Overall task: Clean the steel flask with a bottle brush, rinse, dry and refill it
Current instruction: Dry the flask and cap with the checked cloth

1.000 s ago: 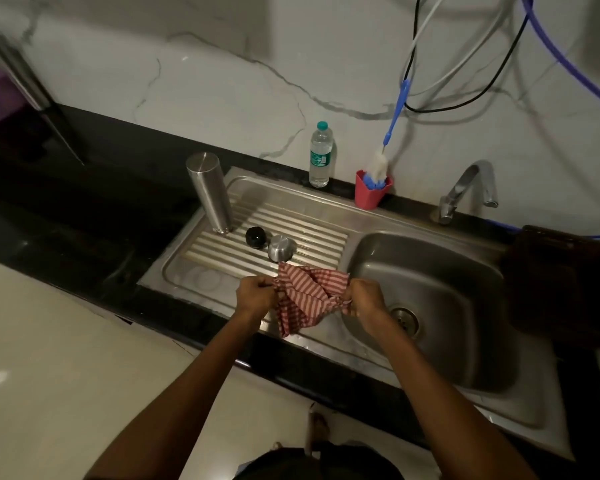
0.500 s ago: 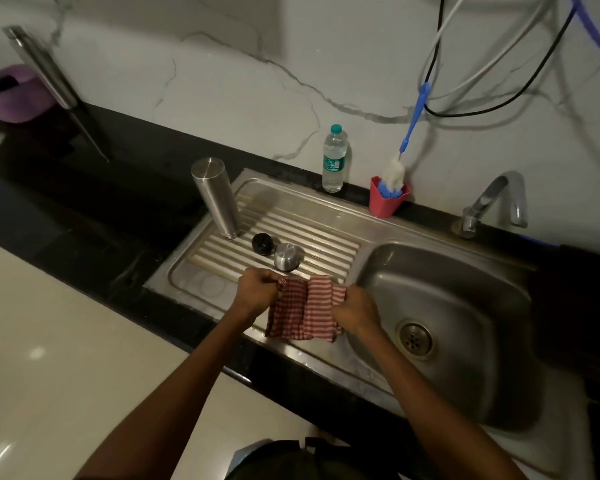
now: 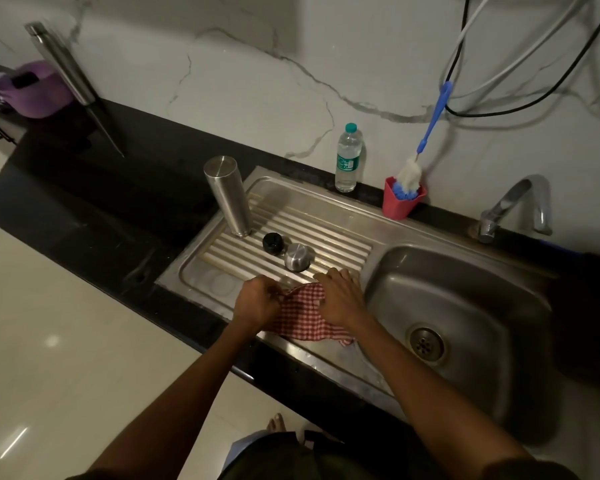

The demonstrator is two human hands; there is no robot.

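- Dark desk [image 3: 84, 202], steel sink drainboard [image 3: 326, 216].
- Checked cloth [image 3: 302, 317], bunched a second ago, now spread flat on the drainboard edge.
- Left hand [image 3: 257, 303] fingers pinch it; right hand [image 3: 340, 296] presses flat.
- Steel flask [image 3: 227, 195] inverted, likely draining; drying probably next.

Your left hand [image 3: 257, 303] and right hand [image 3: 340, 299] cover much of the checked cloth [image 3: 305, 320], so you can't see how it is folded beneath them. The water bottle [image 3: 348, 157] label at 12 o'clock is too small to read. At 3 o'clock a dark object [image 3: 589, 306] beside the sink basin [image 3: 465, 306] is lost in shadow and cut by the frame edge.
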